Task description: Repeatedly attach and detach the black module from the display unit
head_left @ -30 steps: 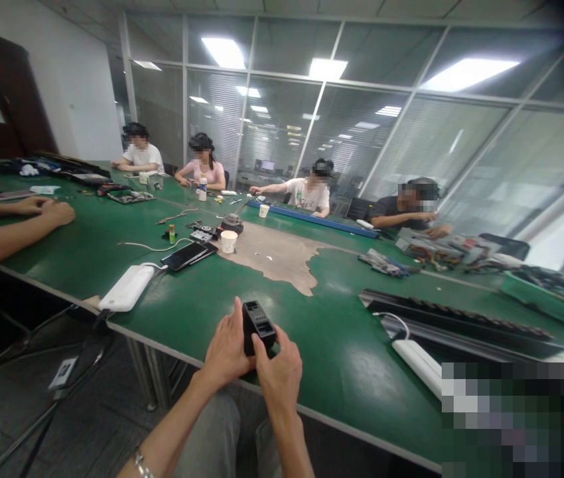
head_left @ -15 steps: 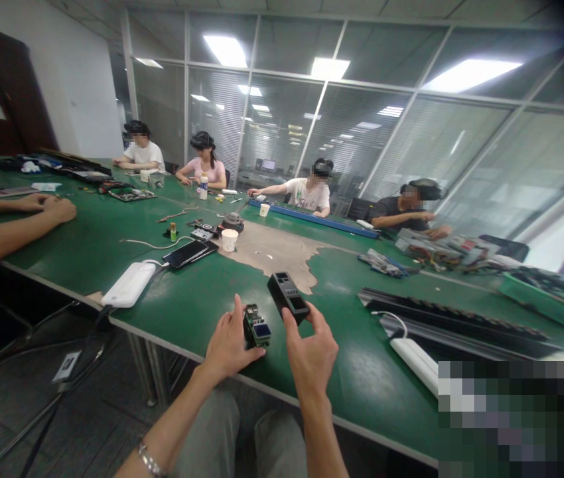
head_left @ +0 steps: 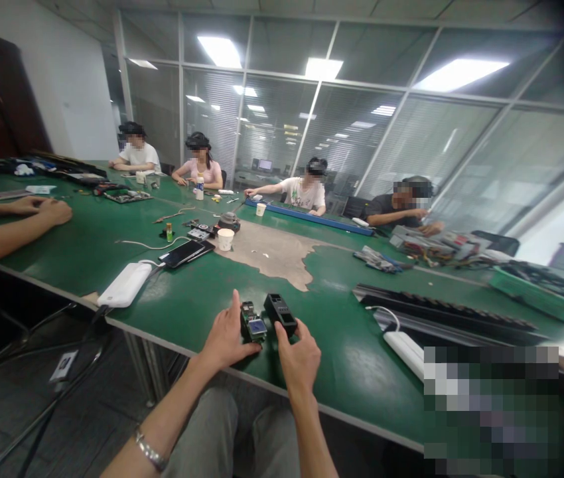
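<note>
Both my hands are at the near edge of the green-topped table. My left hand holds a small circuit board with a blue-lit display between thumb and fingers. Just right of it, a black rectangular case stands with its lower end between the thumb and fingers of my right hand. Board and case are very close, with a narrow gap. Both seem to rest on the tabletop. My fingers hide their lower edges.
Farther off lie a white power bank, a smartphone and a paper cup. A white power strip and a black rail are to the right. Several co-workers sit around the table, among electronics.
The black case and circuit board, one unit in my hands a second ago, came apart. Both have since moved closer together and lower on the table, and my hands have drawn inward.
</note>
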The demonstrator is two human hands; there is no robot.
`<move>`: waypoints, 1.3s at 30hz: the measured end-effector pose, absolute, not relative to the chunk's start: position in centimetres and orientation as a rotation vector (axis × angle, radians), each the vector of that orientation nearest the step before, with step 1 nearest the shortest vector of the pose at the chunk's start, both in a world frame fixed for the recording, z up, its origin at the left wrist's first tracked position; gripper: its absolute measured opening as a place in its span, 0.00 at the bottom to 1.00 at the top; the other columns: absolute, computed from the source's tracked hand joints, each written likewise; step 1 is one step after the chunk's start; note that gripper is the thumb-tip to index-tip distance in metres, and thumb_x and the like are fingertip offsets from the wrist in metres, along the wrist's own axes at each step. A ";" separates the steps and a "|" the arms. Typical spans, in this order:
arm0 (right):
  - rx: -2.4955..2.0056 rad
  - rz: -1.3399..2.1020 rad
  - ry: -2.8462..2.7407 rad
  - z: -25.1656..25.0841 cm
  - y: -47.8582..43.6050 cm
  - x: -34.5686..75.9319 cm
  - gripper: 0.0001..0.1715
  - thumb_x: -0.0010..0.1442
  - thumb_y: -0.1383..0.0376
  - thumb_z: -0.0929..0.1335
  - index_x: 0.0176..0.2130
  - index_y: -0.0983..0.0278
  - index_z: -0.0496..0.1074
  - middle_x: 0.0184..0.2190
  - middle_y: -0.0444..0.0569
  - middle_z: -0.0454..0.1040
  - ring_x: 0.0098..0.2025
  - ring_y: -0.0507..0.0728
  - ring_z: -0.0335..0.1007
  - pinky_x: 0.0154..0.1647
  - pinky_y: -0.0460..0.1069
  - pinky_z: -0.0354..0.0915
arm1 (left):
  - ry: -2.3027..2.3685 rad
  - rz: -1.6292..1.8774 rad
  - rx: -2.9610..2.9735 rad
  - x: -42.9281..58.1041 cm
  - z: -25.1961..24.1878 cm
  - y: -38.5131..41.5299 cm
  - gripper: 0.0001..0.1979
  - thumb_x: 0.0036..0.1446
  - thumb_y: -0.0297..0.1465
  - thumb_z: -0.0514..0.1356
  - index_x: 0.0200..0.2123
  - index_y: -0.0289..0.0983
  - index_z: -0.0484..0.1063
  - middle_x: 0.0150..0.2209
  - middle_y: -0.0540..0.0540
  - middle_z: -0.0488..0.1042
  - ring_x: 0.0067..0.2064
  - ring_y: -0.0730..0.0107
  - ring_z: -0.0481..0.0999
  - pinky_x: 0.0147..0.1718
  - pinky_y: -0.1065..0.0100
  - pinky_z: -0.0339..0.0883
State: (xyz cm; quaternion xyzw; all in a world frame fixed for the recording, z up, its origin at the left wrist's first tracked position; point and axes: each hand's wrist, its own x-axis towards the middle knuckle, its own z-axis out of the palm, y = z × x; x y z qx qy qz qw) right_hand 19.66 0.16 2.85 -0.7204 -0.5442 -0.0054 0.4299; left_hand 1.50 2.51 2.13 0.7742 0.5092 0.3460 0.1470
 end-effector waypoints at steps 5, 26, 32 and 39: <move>-1.857 -0.020 -1.427 1.4 0.5 20.0 0.37 0.58 0.46 0.64 0.54 0.71 0.69 0.42 0.61 0.76 0.43 0.63 0.72 0.45 0.53 0.62 | 1.508 0.865 2.279 1.3 3.1 3.0 0.71 0.36 0.48 0.71 0.67 0.33 0.21 0.57 0.31 0.65 0.55 0.41 0.67 0.52 0.48 0.60; -1.835 -0.035 -1.463 1.8 0.4 20.0 0.30 0.58 0.50 0.65 0.50 0.68 0.71 0.41 0.58 0.76 0.42 0.63 0.69 0.44 0.53 0.60 | 1.368 0.969 2.245 -0.3 1.8 3.3 0.68 0.41 0.51 0.69 0.68 0.34 0.23 0.61 0.32 0.63 0.61 0.43 0.60 0.59 0.43 0.49; -1.721 0.110 -1.338 4.7 -0.3 18.6 0.31 0.56 0.46 0.66 0.48 0.66 0.73 0.38 0.55 0.76 0.40 0.61 0.71 0.43 0.52 0.62 | 1.378 0.968 2.241 -0.3 1.8 3.2 0.68 0.41 0.50 0.69 0.68 0.34 0.22 0.60 0.33 0.63 0.61 0.45 0.61 0.59 0.44 0.50; -1.682 0.102 -1.420 6.7 -0.4 16.2 0.30 0.55 0.45 0.66 0.46 0.65 0.74 0.35 0.53 0.77 0.38 0.59 0.72 0.41 0.50 0.62 | 1.346 1.010 2.241 -0.4 1.8 3.1 0.69 0.41 0.50 0.69 0.67 0.35 0.20 0.59 0.35 0.65 0.60 0.44 0.62 0.59 0.44 0.49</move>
